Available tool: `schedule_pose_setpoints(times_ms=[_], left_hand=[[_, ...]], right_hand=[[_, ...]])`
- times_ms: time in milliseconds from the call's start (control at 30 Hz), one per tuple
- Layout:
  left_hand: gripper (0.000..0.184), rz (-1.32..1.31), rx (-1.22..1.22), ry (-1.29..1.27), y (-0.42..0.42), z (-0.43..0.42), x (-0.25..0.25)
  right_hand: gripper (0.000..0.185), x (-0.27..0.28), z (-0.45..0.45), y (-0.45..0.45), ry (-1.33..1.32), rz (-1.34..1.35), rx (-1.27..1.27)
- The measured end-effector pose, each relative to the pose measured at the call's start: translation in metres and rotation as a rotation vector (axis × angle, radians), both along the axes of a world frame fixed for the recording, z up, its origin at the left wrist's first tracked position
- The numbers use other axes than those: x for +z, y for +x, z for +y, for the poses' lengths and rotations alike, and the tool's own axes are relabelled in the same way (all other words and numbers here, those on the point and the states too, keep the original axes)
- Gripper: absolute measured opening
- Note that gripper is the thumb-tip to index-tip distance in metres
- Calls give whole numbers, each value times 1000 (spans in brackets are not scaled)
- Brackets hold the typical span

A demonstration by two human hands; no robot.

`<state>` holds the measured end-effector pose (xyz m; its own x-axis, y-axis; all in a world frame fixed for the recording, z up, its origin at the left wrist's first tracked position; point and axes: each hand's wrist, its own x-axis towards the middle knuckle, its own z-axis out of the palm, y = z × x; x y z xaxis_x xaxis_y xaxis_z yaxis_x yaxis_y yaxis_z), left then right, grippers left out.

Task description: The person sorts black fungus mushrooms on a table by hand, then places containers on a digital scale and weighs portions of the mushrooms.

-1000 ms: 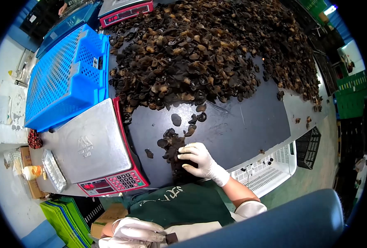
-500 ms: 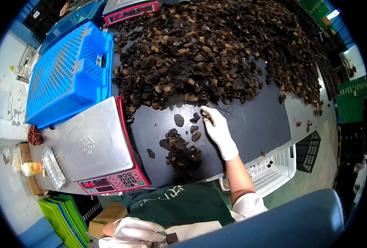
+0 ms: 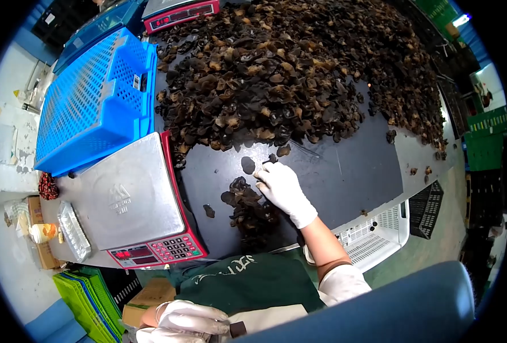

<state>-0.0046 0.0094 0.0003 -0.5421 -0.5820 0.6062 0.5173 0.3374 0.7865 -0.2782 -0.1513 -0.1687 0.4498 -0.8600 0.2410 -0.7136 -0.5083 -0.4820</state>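
Note:
My right hand (image 3: 283,191), in a white glove, is over the dark tabletop (image 3: 345,177) with its fingers curled together; what they grip is hidden. Just beyond its fingers lies a small dark fungus piece (image 3: 273,158), with a brown one (image 3: 283,150) farther off. A flat dark piece (image 3: 247,165) is to its left. Nearer my body sits a small heap of dark fungus (image 3: 250,214). My left hand (image 3: 187,320), also gloved, rests low by my lap, its fingers pressed together over something I cannot make out.
A large fungus pile (image 3: 265,80) spreads across the back. On the left are a red-edged scale (image 3: 133,194) and a blue perforated crate (image 3: 87,108). A second scale (image 3: 179,17) stands behind. A white basket (image 3: 379,237) is below the table's right edge.
My right hand went from the small heap out towards the large pile, then came back a little closer and left. A brown piece now lies near the pile's edge. My left hand stays put.

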Motion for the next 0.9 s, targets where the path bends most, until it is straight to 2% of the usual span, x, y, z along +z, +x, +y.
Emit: schedule_pose_setpoints(times_ms=[133,200,300,333,400,467,500,533,633,667,733,767,867,900], left_hand=[[21,0,9,1,1,3,1],[21,1,9,-3,0,4,1],[21,3,4,-4,-1,4,2],[21,-1,6,-6,0,5,2],[21,-6,11,-2,1,6,4],[22,-10,11,1,1,6,4],[22,-11,10,3,1,6,4],[22,-11,8,2,2,5,3],[22,-5,0,2,2,3,1],[22,0,-3,2,3,2,0],[22,4,-12,0,3,3,-2],[22,3,-14,-1,2,2,-2],[22,-3,-22,-1,2,1,0],[22,-3,-23,-2,2,0,0]], right_hand=[[12,-9,-1,9,29,127,28],[10,-9,-7,7,19,97,56],[11,-9,-13,-2,46,-106,83],[14,9,-14,-10,222,-254,40],[14,53,-7,-34,371,-452,-87],[13,74,7,-71,455,-697,-333],[11,90,14,-89,356,-765,-437],[10,84,19,-118,268,-704,-539],[15,64,48,-202,-7,243,-824],[14,64,60,-213,47,486,-875],[14,71,64,-191,-90,288,-804],[14,64,64,-180,10,165,-808],[19,46,40,-122,140,-182,-421],[18,22,28,-105,11,-253,-312]])
